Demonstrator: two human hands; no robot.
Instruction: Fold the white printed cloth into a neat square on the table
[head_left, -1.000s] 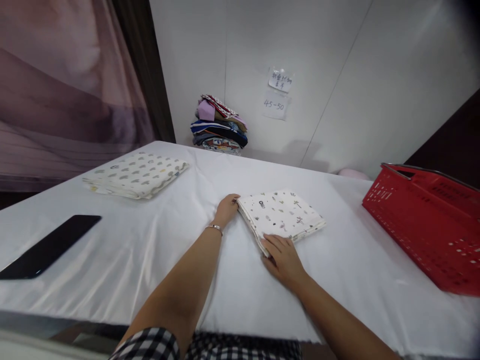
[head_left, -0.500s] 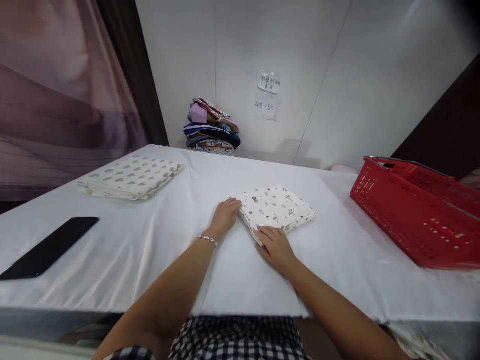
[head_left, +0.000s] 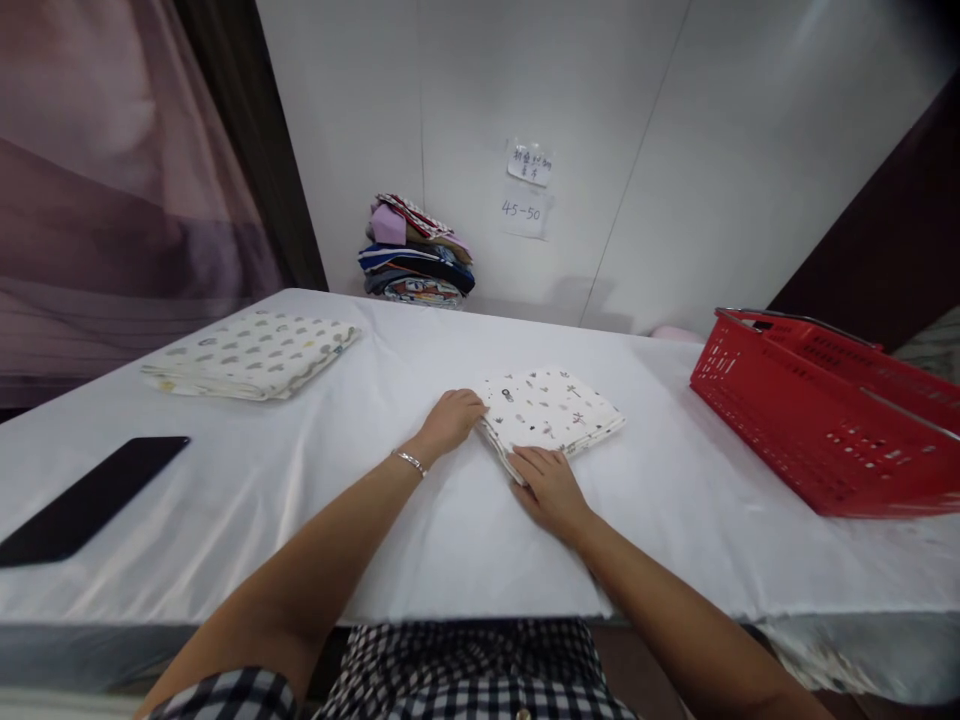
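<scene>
Nearest, at the bottom edge, a black-and-white checked garment (head_left: pixel 465 680), with both bare forearms reaching out over the white tablecloth (head_left: pixel 300 500). Right hand (head_left: pixel 551 487) palm down, fingers stretched flat and together, fingertips pressing on the near corner of a folded white printed cloth (head_left: pixel 551 412); nothing gripped, only pressed. Left hand (head_left: pixel 448 422) with a thin silver bracelet (head_left: pixel 409 460) at the wrist, fingers loosely curled against the left corner of the same cloth, touching its edge; whether pinching a layer or merely resting, cannot tell. Folded cloth lying flat near the middle of the table, turned like a diamond, several layers showing along its near edge, small dark motifs scattered over it. To the left, near the front edge, a black phone (head_left: pixel 82 497) lying flat, well apart from the hands. Farther left, a second folded cloth (head_left: pixel 251 353) with grey blotches. To the right, a red plastic basket (head_left: pixel 817 420) with slotted walls, apart from the printed cloth. Farthest, against the white wall, a stack of folded colourful clothes (head_left: pixel 416 252), and beside it two paper notes (head_left: pixel 526 190), the lower reading 45-50.
</scene>
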